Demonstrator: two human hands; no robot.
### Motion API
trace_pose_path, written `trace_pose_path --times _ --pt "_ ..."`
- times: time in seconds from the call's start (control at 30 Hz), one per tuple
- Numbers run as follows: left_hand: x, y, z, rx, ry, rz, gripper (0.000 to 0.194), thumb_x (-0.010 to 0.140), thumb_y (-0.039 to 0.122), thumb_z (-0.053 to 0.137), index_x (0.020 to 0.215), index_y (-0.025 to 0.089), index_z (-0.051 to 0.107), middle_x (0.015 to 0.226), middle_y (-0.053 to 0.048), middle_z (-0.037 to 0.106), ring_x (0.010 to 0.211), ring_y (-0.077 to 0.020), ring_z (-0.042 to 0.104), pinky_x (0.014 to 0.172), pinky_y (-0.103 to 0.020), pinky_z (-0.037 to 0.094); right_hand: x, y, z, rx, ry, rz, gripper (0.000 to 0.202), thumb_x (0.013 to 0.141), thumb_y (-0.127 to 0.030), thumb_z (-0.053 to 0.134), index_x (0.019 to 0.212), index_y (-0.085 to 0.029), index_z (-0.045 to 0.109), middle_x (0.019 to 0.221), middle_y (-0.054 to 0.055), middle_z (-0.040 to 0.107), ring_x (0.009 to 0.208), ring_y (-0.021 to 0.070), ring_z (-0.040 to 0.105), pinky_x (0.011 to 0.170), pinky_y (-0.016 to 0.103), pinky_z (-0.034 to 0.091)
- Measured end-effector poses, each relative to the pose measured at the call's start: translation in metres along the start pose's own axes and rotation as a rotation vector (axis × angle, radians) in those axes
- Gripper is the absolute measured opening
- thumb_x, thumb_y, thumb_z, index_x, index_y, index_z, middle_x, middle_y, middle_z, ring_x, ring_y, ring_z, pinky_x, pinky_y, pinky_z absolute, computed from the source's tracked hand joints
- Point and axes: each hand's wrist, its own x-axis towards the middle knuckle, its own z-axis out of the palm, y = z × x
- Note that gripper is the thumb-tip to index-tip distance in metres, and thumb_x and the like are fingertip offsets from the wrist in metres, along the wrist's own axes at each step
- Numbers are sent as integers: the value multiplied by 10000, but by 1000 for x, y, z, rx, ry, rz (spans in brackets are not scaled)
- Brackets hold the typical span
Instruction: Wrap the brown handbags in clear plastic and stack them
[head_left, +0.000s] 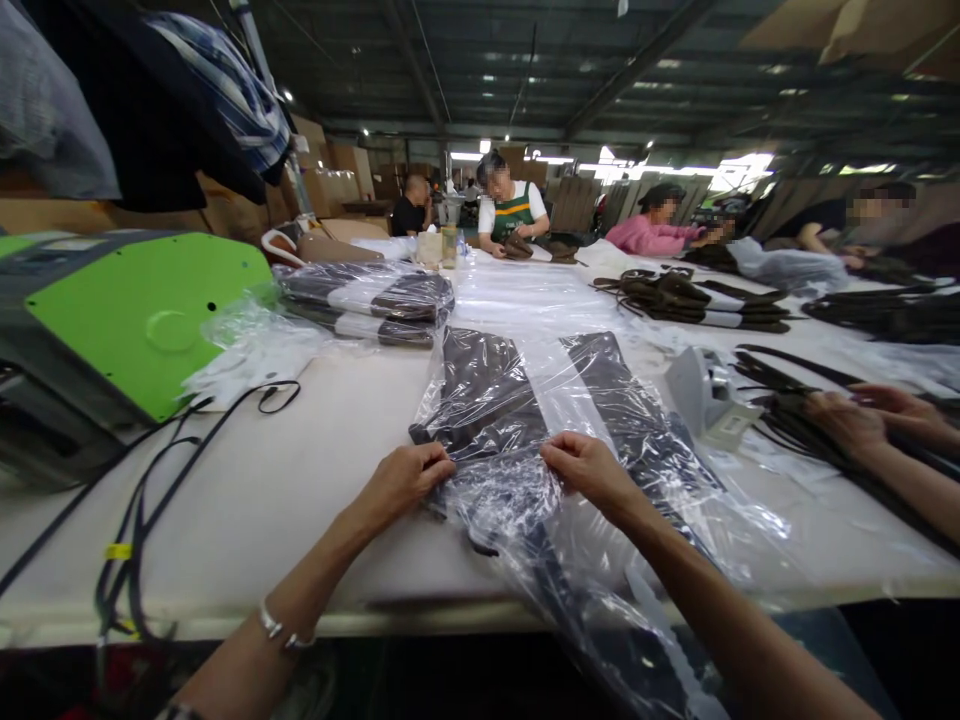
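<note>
Before me on the table lies a folded dark garment (487, 385) with a white paper band (559, 385) across it, inside a clear plastic bag (517, 500). My left hand (409, 475) pinches the bag's edge at the garment's near left corner. The fingers of my right hand (589, 468) are closed on the crumpled plastic near the band. Between and below the hands the film is bunched, and part of it hangs over the table's front edge with dark cloth showing through. What lies under the bag is hidden.
A green machine (150, 315) stands left, with black cables (139, 510) beside it. Bagged garments (367, 300) are stacked behind. A white tape dispenser (705, 395) sits right, near a co-worker's hands (855, 425) on dark cloth. Other people work across the table (292, 510).
</note>
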Motion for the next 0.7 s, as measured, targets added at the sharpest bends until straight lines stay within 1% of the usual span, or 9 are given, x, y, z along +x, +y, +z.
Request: trace_pose_path --times 0.07,0.1,0.2,0.27,0.37,0.43,0.53,0.6,0.7 --pt "0 5 0 100 19 -7 234 899 407 523 789 234 637 710 26 637 673 -158 575 617 -258 342 2 6 -6 -172 32 -52 192 804 -332 574 697 -181 625 561 -18 595 508 130 546 521 252 410" --pt "-1 9 0 158 56 4 208 901 385 531 798 238 636 745 17 651 705 -170 586 641 -270 354 3 8 -8 -263 55 -85 185 812 -318 566 708 -186 644 585 -11 618 541 139 566 552 259 413" --pt "2 29 8 284 225 102 150 904 338 559 833 230 635 887 -26 671 863 -218 600 776 -325 391 1 9 -9 -535 156 -191 166 834 -302 565 766 -218 691 732 8 686 692 160 608 646 272 398" --pt "8 46 19 294 282 177 127 897 336 593 911 219 640 990 -51 668 984 -242 586 884 -368 386 0 7 -10 -644 185 -223 157 842 -296 566 791 -231 699 800 14 697 753 169 610 671 274 386" --pt "25 69 39 252 244 222 168 881 325 633 1010 217 633 1061 -53 658 1062 -246 567 959 -394 368 2 6 -12 -666 178 -219 149 841 -289 572 802 -223 700 823 21 694 767 170 606 691 273 390" --pt "36 78 50 242 226 197 148 866 318 654 974 217 641 1035 -47 650 1045 -242 569 954 -397 372 4 7 -15 -638 163 -187 137 824 -272 583 781 -209 697 803 25 694 745 166 603 688 270 393" --pt "47 85 59 248 244 126 144 830 337 690 884 213 640 975 -41 630 1004 -243 564 920 -396 383 8 9 -19 -587 141 -159 113 790 -241 599 734 -196 686 778 27 698 718 157 600 673 260 392" --pt "50 88 62 229 247 96 171 810 348 708 893 216 638 977 -39 626 990 -243 556 911 -396 386 9 11 -21 -565 137 -159 101 774 -228 603 715 -193 676 761 22 696 703 151 596 657 254 383" --pt "53 92 67 182 251 69 178 786 333 729 899 222 648 1018 -41 622 1021 -249 540 934 -405 379 13 15 -24 -541 112 -155 88 761 -220 604 705 -192 665 715 13 684 673 146 588 626 248 364"
